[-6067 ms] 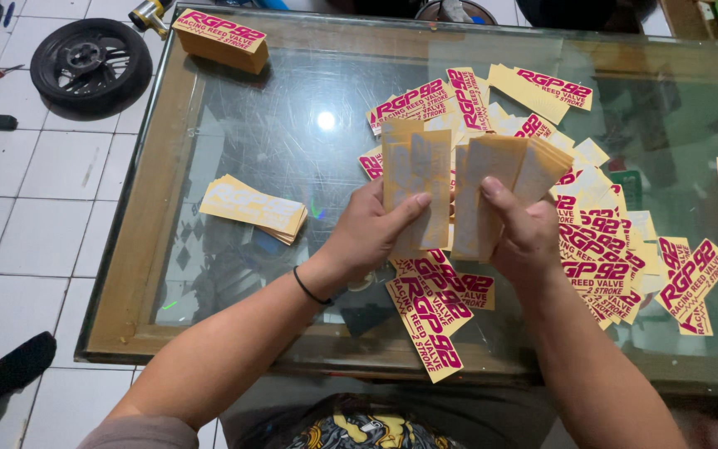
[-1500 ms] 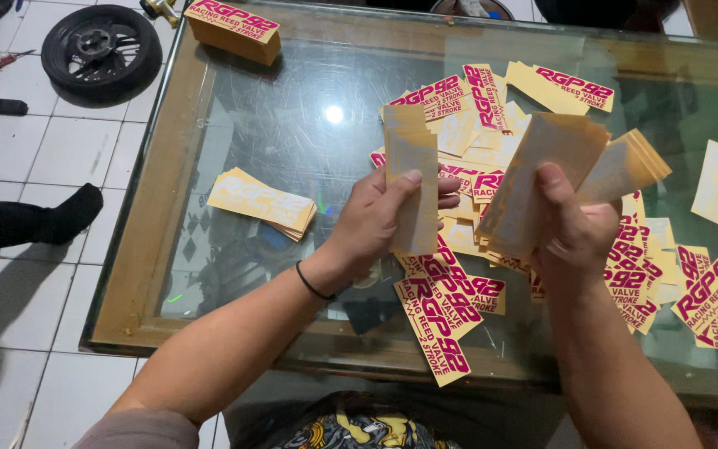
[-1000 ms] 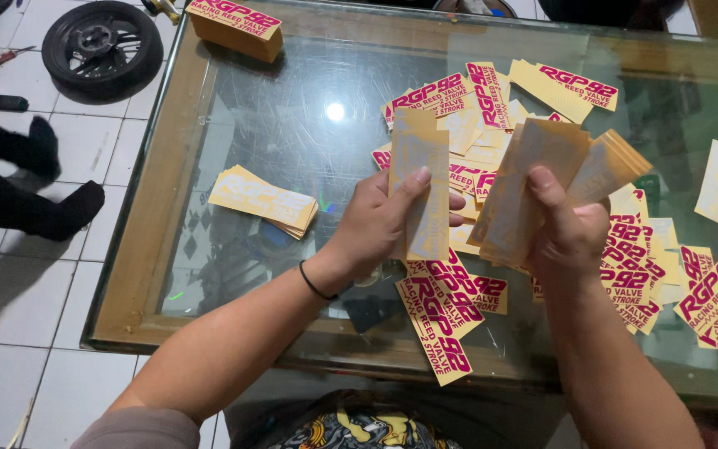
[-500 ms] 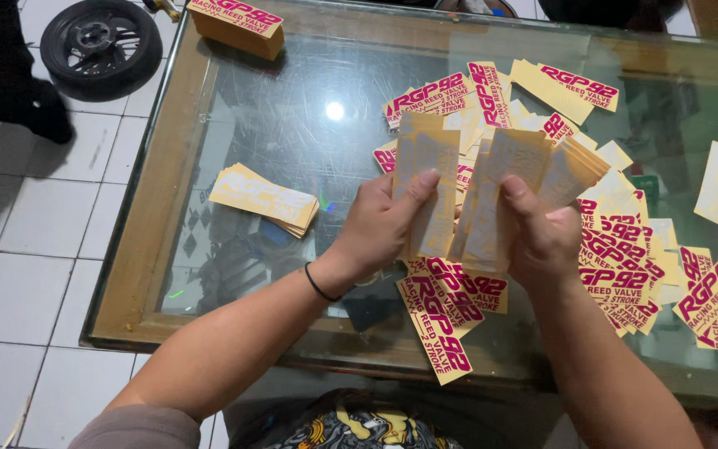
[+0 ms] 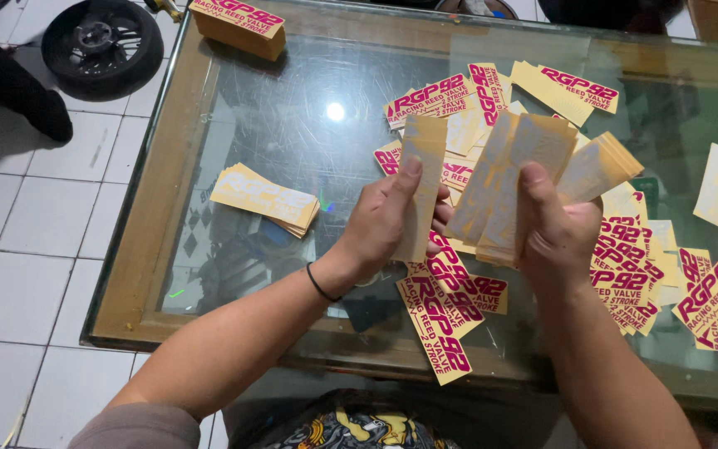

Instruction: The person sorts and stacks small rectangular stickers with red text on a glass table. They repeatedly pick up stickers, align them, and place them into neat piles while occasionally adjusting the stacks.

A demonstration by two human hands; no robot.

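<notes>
Glass table (image 5: 292,116); right hand (image 5: 554,237) hides fanned stickers' (image 5: 525,179) lower ends.

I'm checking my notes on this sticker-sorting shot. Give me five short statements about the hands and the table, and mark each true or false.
1. The left hand holds a single yellow strip upright. True.
2. The right hand is empty. False: it grips a fanned bunch of yellow strips.
3. A neat small stack of strips lies on the glass table to the left of the hands. True.
4. The box at the far left corner of the table is blue. False: it is yellow-brown with pink print.
5. A dark band sits on the left wrist. True.
</notes>
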